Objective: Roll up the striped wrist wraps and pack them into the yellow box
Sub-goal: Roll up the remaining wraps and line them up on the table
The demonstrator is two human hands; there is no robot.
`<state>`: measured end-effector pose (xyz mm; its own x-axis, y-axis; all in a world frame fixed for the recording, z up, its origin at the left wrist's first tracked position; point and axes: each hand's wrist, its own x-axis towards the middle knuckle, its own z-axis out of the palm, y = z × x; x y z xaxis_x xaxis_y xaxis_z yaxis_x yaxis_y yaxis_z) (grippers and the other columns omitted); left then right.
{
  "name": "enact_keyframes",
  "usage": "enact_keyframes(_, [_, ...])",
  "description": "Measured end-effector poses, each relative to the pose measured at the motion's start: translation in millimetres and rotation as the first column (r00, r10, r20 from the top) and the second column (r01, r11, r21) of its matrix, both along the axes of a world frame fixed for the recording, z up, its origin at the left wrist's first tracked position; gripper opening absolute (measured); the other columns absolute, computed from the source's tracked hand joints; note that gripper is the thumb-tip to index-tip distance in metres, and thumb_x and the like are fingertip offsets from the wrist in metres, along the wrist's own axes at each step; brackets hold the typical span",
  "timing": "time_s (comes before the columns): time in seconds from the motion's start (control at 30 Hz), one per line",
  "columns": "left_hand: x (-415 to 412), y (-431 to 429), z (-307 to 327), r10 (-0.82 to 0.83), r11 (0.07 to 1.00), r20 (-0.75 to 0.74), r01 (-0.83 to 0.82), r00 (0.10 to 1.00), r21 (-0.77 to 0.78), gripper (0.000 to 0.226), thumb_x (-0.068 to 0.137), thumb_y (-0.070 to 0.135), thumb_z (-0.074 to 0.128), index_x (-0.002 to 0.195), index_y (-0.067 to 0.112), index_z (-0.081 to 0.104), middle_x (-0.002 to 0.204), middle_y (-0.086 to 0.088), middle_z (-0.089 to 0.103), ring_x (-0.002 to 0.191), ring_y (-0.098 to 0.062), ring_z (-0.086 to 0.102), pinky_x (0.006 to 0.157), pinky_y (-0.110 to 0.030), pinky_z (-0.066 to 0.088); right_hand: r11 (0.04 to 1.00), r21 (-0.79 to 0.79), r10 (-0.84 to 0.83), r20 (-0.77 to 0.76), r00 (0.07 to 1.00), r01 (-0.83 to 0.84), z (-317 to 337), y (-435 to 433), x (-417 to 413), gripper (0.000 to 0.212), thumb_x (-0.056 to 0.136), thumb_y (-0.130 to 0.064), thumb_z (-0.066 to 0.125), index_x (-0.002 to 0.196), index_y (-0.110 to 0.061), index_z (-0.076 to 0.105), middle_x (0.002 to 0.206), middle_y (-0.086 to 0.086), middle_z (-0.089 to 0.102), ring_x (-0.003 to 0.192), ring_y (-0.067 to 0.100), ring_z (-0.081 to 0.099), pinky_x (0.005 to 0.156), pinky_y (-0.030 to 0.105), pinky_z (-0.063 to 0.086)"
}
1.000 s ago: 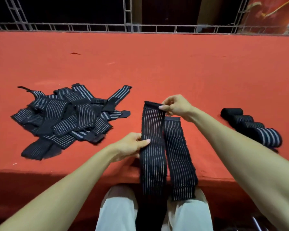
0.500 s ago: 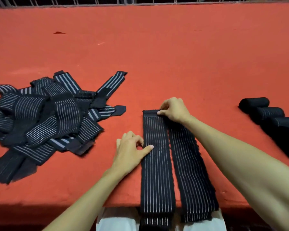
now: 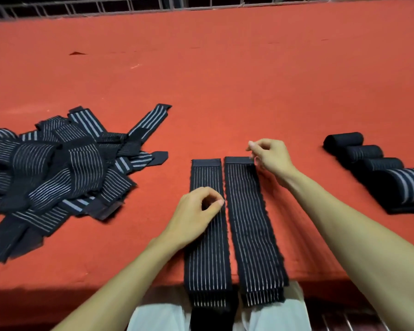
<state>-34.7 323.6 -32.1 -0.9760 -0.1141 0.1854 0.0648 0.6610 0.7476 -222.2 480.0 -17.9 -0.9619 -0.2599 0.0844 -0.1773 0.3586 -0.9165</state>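
Two black wrist wraps with thin white stripes lie flat side by side on the red table [image 3: 225, 80], their near ends hanging over the front edge. My left hand [image 3: 196, 216] lies on the left wrap [image 3: 208, 259], thumb and forefinger pinching its right edge. My right hand [image 3: 270, 156] hovers with loosely curled fingers at the far right corner of the right wrap [image 3: 251, 223] and holds nothing I can see. No yellow box is in view.
A loose pile of unrolled striped wraps [image 3: 58, 168] covers the table's left side. Several rolled wraps [image 3: 368, 156] lie in a row at the right. A metal railing [image 3: 201, 3] runs along the far edge. My lap in pale trousers [image 3: 158, 316] is below the table edge.
My right hand moved from the left wrap's far end to the right wrap's far corner. My left hand's fingers curled in on the left wrap's edge. The two wraps now lie slightly apart.
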Motion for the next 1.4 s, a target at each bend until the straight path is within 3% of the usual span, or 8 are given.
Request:
enact_keyframes(0.2, [-24.7,35.5,-13.7,-0.001,0.998,0.092,0.007,0.996,-0.058,0.015,0.090,0.029,0.064,0.081,0.038,0.059,0.089,0.014,0.053,0.082,0.001,0.052,0.087,-0.023,0.036,0.977,-0.198,-0.030,0.250,0.968,0.082,-25.2,48.9,13.9,0.013,0.097,-0.006,0.055,0.086,-0.001,0.060,0.066,0.009,0.056,0.040,0.004,0.050,0.042,0.016,0.044])
enact_keyframes(0.37, [-30.1,46.5,-26.1,0.109,0.964,0.015,-0.102,0.994,-0.245,0.007,0.090,0.035,0.060,0.085,0.037,0.057,0.092,0.017,0.050,0.087,0.001,0.047,0.091,-0.025,0.031,0.983,0.163,-0.083,-0.006,0.997,0.083,-37.4,42.7,-0.2,0.009,0.090,-0.008,0.062,0.086,-0.015,0.065,0.067,0.004,0.066,0.047,0.005,0.061,0.057,0.018,0.052])
enact_keyframes(0.63, [-32.4,43.5,-32.6,0.096,0.939,-0.111,-0.127,0.989,-0.320,0.007,0.088,0.035,0.060,0.085,0.028,0.060,0.089,0.014,0.051,0.080,-0.003,0.050,0.081,-0.024,0.034,0.848,0.521,0.038,-0.244,0.969,0.098,-42.0,7.3,-12.2,0.027,0.092,-0.045,0.060,0.112,-0.029,0.067,0.120,-0.008,0.054,0.112,0.019,0.056,0.083,0.033,0.038])
enact_keyframes(0.8, [-30.1,53.8,-31.6,0.026,0.751,-0.238,-0.176,0.971,-0.636,0.017,0.084,0.026,0.065,0.090,0.012,0.058,0.089,-0.004,0.053,0.072,-0.021,0.052,0.062,-0.034,0.042,0.958,0.201,-0.154,-0.249,0.956,0.206,-31.9,13.0,-5.6,0.008,0.085,-0.025,0.071,0.085,-0.022,0.063,0.098,-0.004,0.064,0.095,0.015,0.062,0.080,0.029,0.042])
enact_keyframes(0.97, [-22.5,50.9,-11.0,0.158,0.984,0.025,-0.155,0.987,-0.085,0.067,0.087,0.031,0.068,0.139,0.013,0.030,0.132,0.000,0.033,0.115,-0.015,0.046,0.097,-0.032,0.041,0.958,-0.286,-0.010,-0.017,1.000,0.004,13.2,24.6,19.3,0.017,0.083,-0.003,0.069,0.077,-0.017,0.062,0.072,-0.003,0.062,0.064,0.008,0.056,0.060,0.025,0.047])
enact_keyframes(1.07, [-21.2,52.9,1.0,0.060,0.954,0.224,-0.122,0.973,0.273,0.087,0.084,0.033,0.073,0.147,0.018,0.015,0.135,0.007,0.036,0.124,-0.011,0.041,0.109,-0.032,0.035,0.819,-0.566,0.227,0.168,0.959,-0.094,47.6,25.2,42.9,0.018,0.085,0.006,0.062,0.076,-0.009,0.057,0.066,0.002,0.057,0.051,0.012,0.051,0.043,0.022,0.039])
enact_keyframes(1.2, [-10.0,53.1,16.1,-0.061,0.892,0.274,-0.070,0.960,0.446,0.053,0.077,0.048,0.073,0.115,0.016,0.055,0.111,-0.003,0.069,0.096,-0.017,0.067,0.088,-0.043,0.053,0.713,-0.692,0.368,0.229,0.901,-0.115,82.5,26.5,67.5,0.016,0.088,-0.002,0.057,0.075,-0.013,0.055,0.054,-0.005,0.050,0.041,0.006,0.041,0.041,0.018,0.030])
enact_keyframes(1.4, [25.3,55.0,68.3,-0.235,0.656,0.153,0.041,0.960,0.753,0.022,0.095,0.013,0.058,0.116,0.005,0.057,0.106,-0.009,0.071,0.092,-0.023,0.069,0.077,-0.041,0.058,0.693,-0.714,0.377,0.479,0.793,0.103,92.6,5.0,72.7,0.015,0.087,-0.019,0.060,0.075,-0.010,0.059,0.060,-0.001,0.054,0.053,0.010,0.047,0.056,0.021,0.040])
